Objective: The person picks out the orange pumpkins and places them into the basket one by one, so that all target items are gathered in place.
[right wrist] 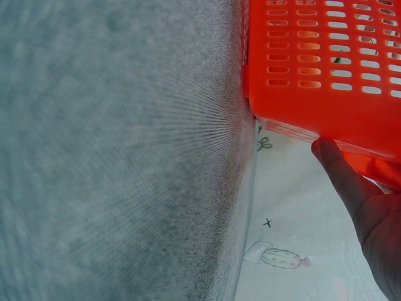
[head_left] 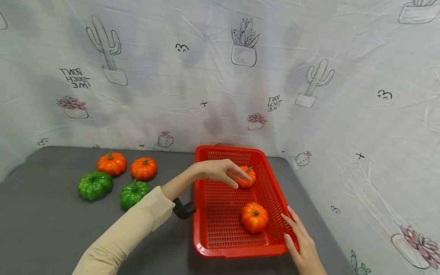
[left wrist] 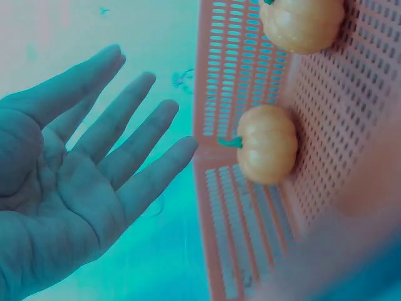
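My left hand [head_left: 220, 171] hangs over the red plastic basket [head_left: 223, 252], its fingers extended and nothing in its grasp. Just beneath those fingers, a small orange pumpkin [head_left: 248, 177] sits at the basket's far end, partly covered by the hand. A second orange pumpkin [head_left: 254, 217] lies nearer the front. In the left wrist view the palm [left wrist: 75, 188] faces the camera, apart from the pumpkins. At the basket's front right corner, my right hand [head_left: 304, 248] holds the rim, thumb and fingers spread around it. The right wrist view shows a digit touching the rim; other fingers are hidden.
Left of the basket, two orange pumpkins [head_left: 112, 164] and two green pumpkins [head_left: 95, 185] are grouped on the grey table [head_left: 44, 217]. One green pumpkin is partly behind the left sleeve [head_left: 127, 233]. A white cactus-print cloth [head_left: 165, 84] hangs behind and to the right.
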Tool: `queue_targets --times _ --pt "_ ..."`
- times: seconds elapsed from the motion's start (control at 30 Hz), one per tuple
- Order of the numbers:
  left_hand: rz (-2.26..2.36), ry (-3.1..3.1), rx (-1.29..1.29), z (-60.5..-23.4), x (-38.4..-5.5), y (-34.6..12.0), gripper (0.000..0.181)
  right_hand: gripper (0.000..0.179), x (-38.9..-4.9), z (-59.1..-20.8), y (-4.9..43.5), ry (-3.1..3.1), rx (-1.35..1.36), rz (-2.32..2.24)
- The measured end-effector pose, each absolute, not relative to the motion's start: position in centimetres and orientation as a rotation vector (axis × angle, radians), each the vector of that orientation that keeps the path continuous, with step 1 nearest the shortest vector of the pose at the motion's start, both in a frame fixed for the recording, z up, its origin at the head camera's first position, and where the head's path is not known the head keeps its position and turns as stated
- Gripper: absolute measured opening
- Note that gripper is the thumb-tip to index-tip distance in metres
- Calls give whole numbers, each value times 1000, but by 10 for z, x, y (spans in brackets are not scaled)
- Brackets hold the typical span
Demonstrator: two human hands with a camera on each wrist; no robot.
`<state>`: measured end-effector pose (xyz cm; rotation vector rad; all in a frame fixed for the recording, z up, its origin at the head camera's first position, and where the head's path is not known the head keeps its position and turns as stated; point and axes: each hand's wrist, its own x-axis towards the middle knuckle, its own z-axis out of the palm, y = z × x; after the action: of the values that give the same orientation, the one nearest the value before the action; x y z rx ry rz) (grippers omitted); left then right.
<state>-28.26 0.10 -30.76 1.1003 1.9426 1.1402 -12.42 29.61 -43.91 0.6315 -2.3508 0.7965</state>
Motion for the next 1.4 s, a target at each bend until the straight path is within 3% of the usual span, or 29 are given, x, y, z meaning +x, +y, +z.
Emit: queue_targets --times 0.23,0.5,0.77,1.07,1.4 --pt "1288 2075 1138 -312 -259 -49 37 51 -125 -437 298 -2341 640 801" --pt "1432 2273 933 -336 -222 -96 35 48 -123 -437 299 -2370 651 786" --pt "1644 2385 739 -367 -210 -128 37 46 -124 -440 300 -2334 653 797" --pt "1633 2561 684 -385 -222 -171 41 48 -125 -439 298 -2339 651 809" --pt "1481 2591 799 -385 -266 -221 45 47 -125 -437 297 -2363 654 783"
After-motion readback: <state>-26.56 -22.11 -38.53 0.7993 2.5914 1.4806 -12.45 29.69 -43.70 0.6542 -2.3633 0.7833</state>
